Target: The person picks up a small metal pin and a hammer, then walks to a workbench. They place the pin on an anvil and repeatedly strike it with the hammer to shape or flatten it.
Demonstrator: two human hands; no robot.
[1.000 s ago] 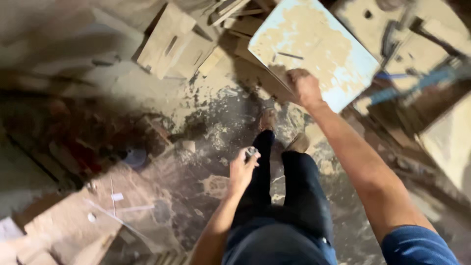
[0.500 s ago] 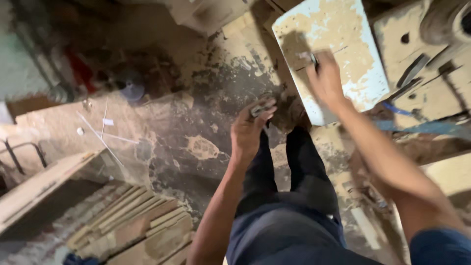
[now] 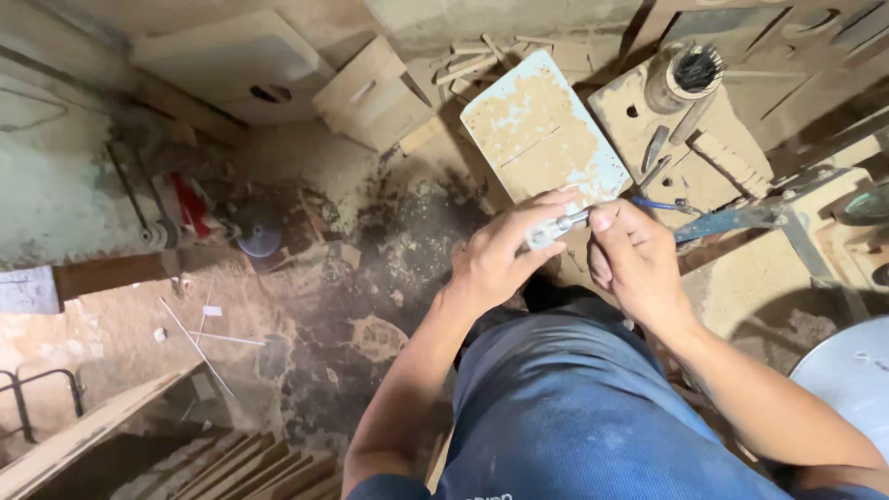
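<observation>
From the head view, a small metal piece [image 3: 554, 227] is seen held between both hands above the lap, just in front of the worn pale board [image 3: 542, 134] that leans on the dusty floor [image 3: 370, 268]. The left hand [image 3: 495, 259] is curled around it, fingers closed on its thicker silvery end, while the right hand [image 3: 634, 259] is pinched — thumb and forefinger pressed together on the thin dark tip that sticks out. The piece is judged small, light and rigid, hard metal that will not bend or crush; it may well be slick or dusty, so a firm hold on the thick body is best advised, with the narrow end left for fingertip work. What exactly the piece is cannot be made out — most of it is buried in the left palm, and the tip is blurred. To the right, a wooden block [image 3: 685, 139] with a round brush-like tool [image 3: 685, 74] standing on it is noted, and a blue-handled tool [image 3: 722, 222] is half lost behind the right hand. The lower legs and feet are hidden under the blue trousers [image 3: 583, 407], and a pale round object [image 3: 847, 370] is cut off at the right edge.
</observation>
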